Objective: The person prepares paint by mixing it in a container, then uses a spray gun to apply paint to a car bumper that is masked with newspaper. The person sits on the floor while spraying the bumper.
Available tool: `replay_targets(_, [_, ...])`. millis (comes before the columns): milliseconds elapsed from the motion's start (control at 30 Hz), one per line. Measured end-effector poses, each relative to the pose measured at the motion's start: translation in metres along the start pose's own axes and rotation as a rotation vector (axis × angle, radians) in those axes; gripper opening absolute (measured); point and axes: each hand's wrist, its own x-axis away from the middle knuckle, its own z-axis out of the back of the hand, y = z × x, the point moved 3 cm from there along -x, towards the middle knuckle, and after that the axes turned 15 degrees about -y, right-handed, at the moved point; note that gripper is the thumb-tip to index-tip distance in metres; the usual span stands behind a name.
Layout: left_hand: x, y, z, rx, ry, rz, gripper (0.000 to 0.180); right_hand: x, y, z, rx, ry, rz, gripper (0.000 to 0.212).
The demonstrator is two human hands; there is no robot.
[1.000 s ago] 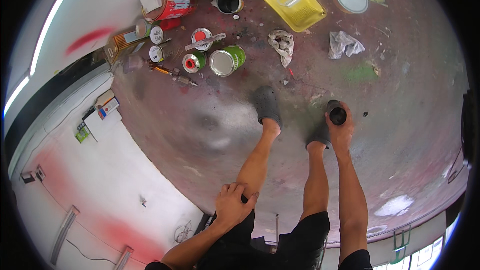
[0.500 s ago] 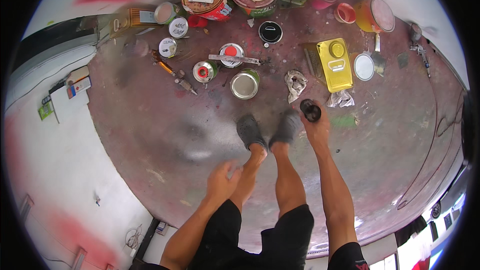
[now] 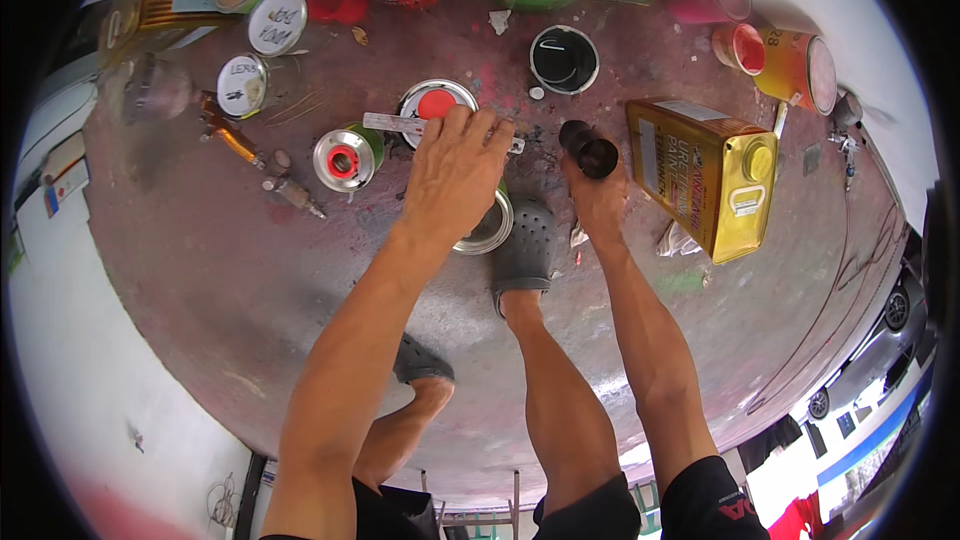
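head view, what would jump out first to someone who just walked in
The person's left hand reaches over an open tin on the paint-stained floor, its fingers at a flat metal tool lying across a red-lidded can. The right hand holds a small dark cup beside a big yellow rectangular can on the right.

The floor [image 3: 250, 280] is bare concrete, stained dull red and grey with paint smears and scuffs, and daylight glares off a patch near the lower right. To the left a white wall [image 3: 90, 390] rises, marked with faint red overspray and a small drawing low down. At the far right edge, badly bent by the lens, what may be a parked car [image 3: 895, 315] shows beyond the floor.
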Motion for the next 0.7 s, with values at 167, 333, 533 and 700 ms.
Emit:
replay_targets(167, [-0.003, -0.022, -0.021, -0.03, 0.005, -0.07, 0.03, -0.003, 0.013, -0.01, 0.004, 0.009, -0.027, 0.065])
replay_targets(333, [-0.004, -0.025, -0.016, -0.062, -0.021, -0.124, 0.024, 0.006, 0.026, -0.015, 0.027, 0.051, -0.06, 0.077])
replay_targets(533, [0.024, -0.026, 0.019, 0.193, 0.217, -0.122, 0.015, 0.055, 0.012, 0.017, 0.228, 0.356, 0.244, 0.074])
replay_targets(700, [0.067, -0.071, -0.027, 1.044, 0.156, 0.436, 0.019, 0.082, -0.017, 0.025, 0.277, 0.164, 0.664, 0.046])
